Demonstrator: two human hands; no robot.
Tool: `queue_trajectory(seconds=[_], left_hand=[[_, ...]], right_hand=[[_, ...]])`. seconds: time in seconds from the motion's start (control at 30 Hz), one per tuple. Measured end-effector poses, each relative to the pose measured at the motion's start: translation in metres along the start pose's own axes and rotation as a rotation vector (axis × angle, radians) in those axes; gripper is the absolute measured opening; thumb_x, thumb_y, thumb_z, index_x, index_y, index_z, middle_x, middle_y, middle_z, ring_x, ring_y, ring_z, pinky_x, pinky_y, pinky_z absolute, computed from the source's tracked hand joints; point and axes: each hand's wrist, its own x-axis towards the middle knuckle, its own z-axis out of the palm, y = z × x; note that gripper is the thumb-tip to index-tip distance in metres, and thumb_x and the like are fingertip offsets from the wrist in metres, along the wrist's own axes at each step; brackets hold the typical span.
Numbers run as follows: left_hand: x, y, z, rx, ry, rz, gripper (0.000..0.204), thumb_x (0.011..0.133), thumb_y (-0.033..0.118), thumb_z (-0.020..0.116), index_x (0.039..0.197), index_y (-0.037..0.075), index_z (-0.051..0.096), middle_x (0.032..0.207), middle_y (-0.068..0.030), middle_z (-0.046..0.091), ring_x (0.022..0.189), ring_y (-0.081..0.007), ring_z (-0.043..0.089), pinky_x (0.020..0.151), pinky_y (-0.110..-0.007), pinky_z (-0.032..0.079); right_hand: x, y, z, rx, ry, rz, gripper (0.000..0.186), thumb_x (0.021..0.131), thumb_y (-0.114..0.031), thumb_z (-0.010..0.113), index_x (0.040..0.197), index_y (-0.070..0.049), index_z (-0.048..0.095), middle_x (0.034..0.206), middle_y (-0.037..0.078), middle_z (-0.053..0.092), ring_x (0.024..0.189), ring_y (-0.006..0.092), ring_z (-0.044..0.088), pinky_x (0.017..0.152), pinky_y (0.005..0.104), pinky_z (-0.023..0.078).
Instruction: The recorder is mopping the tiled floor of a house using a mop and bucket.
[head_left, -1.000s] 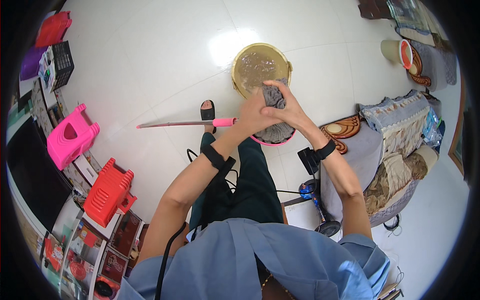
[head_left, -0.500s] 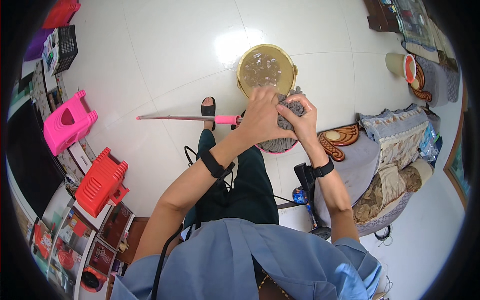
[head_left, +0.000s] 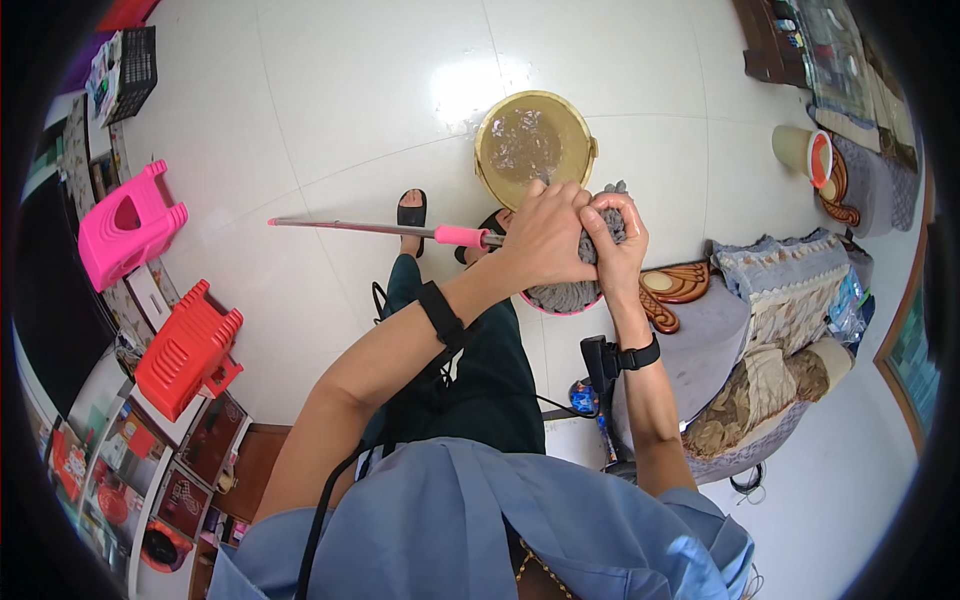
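A grey mop head (head_left: 565,296) of thick strands with a pink rim is between my two hands, beside the bucket. My left hand (head_left: 548,232) is wrapped over its strands from the left. From the right, my right hand (head_left: 620,245) curls round a bunch of the strands, its fingers wet. The mop's metal handle (head_left: 350,227) with a pink grip runs off to the left, across my feet. Just beyond my hands stands a yellow bucket (head_left: 485,160) with murky water in it. My hands hide part of the mop head and the bucket's near rim.
A pink stool (head_left: 135,225) and a red stool (head_left: 185,350) stand at the left by a cabinet. On the right is a grey sofa (head_left: 690,345) with draped covers and carved wooden trim. A small bin (head_left: 795,150) stands farther back on the tiled floor (head_left: 350,90).
Both hands have shifted slightly right and nearer with the mop head. My right fingers have closed more tightly round the strands. The view has shifted a little.
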Motion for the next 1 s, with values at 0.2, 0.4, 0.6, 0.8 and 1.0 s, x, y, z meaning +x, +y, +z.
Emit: queue_trajectory(seconds=[0.2, 0.4, 0.6, 0.8, 1.0], left_hand=[[0.000, 0.000, 0.004, 0.049, -0.033, -0.018, 0.055, 0.054, 0.036, 0.070, 0.090, -0.002, 0.052, 0.087, -0.0140, 0.050, 0.087, -0.0267, 0.048, 0.074, -0.034, 0.033], [0.007, -0.013, 0.008, 0.109, -0.067, -0.007, 0.051, 0.055, 0.031, 0.068, 0.089, -0.003, 0.051, 0.085, -0.0146, 0.050, 0.083, -0.0274, 0.048, 0.073, -0.034, 0.033], [0.017, -0.028, 0.016, 0.074, -0.146, -0.068, 0.049, 0.056, 0.030, 0.067, 0.089, -0.004, 0.051, 0.087, -0.0158, 0.051, 0.084, -0.0287, 0.049, 0.074, -0.036, 0.034], [0.021, -0.037, 0.022, 0.049, -0.170, -0.118, 0.053, 0.057, 0.032, 0.066, 0.093, -0.004, 0.052, 0.087, -0.0163, 0.052, 0.086, -0.0304, 0.050, 0.076, -0.037, 0.035], [0.015, -0.033, 0.022, 0.102, -0.233, -0.159, 0.061, 0.057, 0.038, 0.067, 0.100, -0.003, 0.052, 0.094, -0.0169, 0.053, 0.091, -0.0301, 0.049, 0.078, -0.038, 0.035]], right_hand=[[0.008, 0.002, 0.000, 0.022, -0.031, 0.131, 0.019, 0.079, -0.015, 0.061, 0.068, -0.003, 0.052, 0.068, -0.002, 0.050, 0.068, 0.0057, 0.042, 0.064, 0.0204, 0.037], [0.026, 0.012, 0.004, 0.039, -0.035, 0.120, 0.019, 0.080, -0.010, 0.055, 0.063, -0.002, 0.048, 0.063, -0.003, 0.047, 0.064, 0.0048, 0.040, 0.058, 0.0205, 0.036], [0.041, 0.031, 0.007, 0.033, -0.005, 0.182, 0.020, 0.076, -0.008, 0.053, 0.060, -0.002, 0.044, 0.060, -0.003, 0.044, 0.062, 0.0049, 0.038, 0.056, 0.0210, 0.034], [0.048, 0.038, 0.010, 0.007, -0.001, 0.219, 0.019, 0.075, -0.008, 0.054, 0.059, -0.002, 0.045, 0.059, -0.003, 0.044, 0.059, 0.0055, 0.038, 0.052, 0.0212, 0.034], [0.045, 0.047, 0.008, 0.103, -0.047, 0.289, 0.021, 0.076, -0.011, 0.058, 0.060, -0.003, 0.048, 0.060, -0.004, 0.046, 0.059, 0.0039, 0.040, 0.053, 0.0200, 0.035]])
